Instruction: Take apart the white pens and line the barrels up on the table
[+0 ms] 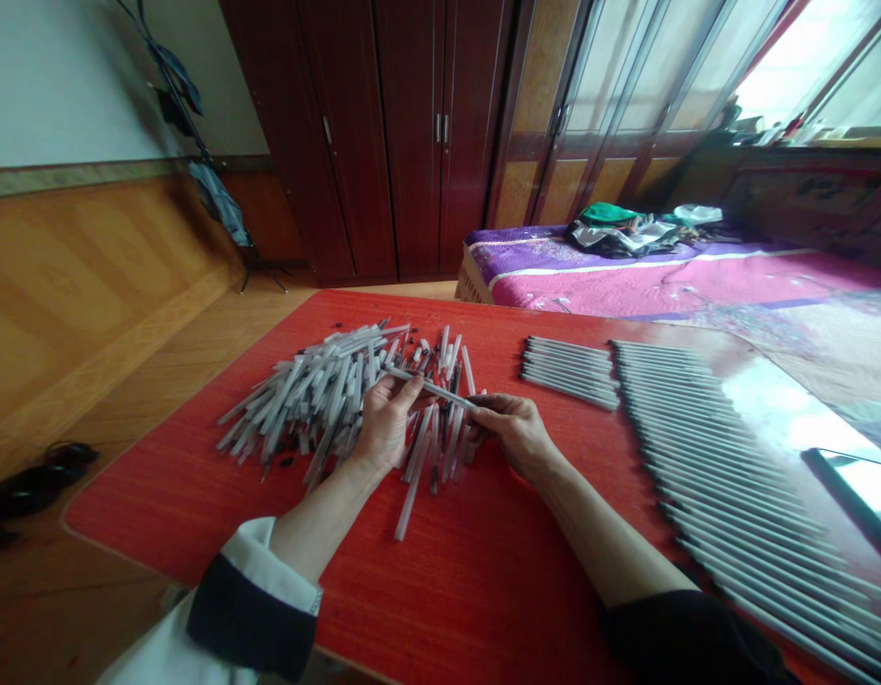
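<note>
A slender pale tube (444, 390) is held over the red surface (498, 561), pinched near one end by the closed left grip (389, 419) and at the other by the closed right grip (513, 433); if both pinches are loosened, it could be dropped among the loose tubes (298, 404).

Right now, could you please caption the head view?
Left hand and right hand hold a tube by a loose pile, neat rows at right.
</note>
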`<action>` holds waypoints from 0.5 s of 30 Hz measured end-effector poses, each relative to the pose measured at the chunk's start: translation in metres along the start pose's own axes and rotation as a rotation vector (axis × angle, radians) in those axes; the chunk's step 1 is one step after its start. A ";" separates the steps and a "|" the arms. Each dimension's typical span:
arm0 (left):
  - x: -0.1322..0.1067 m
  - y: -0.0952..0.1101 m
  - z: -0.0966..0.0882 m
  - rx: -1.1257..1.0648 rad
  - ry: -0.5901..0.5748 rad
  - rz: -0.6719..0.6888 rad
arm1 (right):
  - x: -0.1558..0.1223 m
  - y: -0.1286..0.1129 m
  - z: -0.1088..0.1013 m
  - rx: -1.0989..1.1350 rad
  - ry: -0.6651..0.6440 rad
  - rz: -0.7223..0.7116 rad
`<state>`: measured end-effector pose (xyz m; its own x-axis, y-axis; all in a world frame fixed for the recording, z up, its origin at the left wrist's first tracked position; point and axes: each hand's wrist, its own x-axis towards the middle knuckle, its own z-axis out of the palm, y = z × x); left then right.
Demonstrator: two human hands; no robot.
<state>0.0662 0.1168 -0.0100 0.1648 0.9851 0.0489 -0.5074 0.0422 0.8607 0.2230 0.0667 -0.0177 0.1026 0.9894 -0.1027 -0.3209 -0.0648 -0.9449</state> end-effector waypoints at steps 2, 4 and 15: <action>-0.001 0.000 0.001 -0.003 0.007 -0.005 | 0.000 0.000 0.000 -0.002 -0.006 -0.006; -0.002 0.000 0.003 0.001 0.016 -0.010 | 0.000 -0.001 -0.001 -0.003 -0.015 -0.009; 0.000 0.003 0.003 -0.064 0.014 -0.008 | 0.001 -0.017 0.008 -0.473 -0.066 -0.220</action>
<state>0.0672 0.1169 -0.0058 0.1575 0.9869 0.0346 -0.5589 0.0602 0.8271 0.2216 0.0697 0.0011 0.0547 0.9914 0.1190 0.1634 0.1086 -0.9806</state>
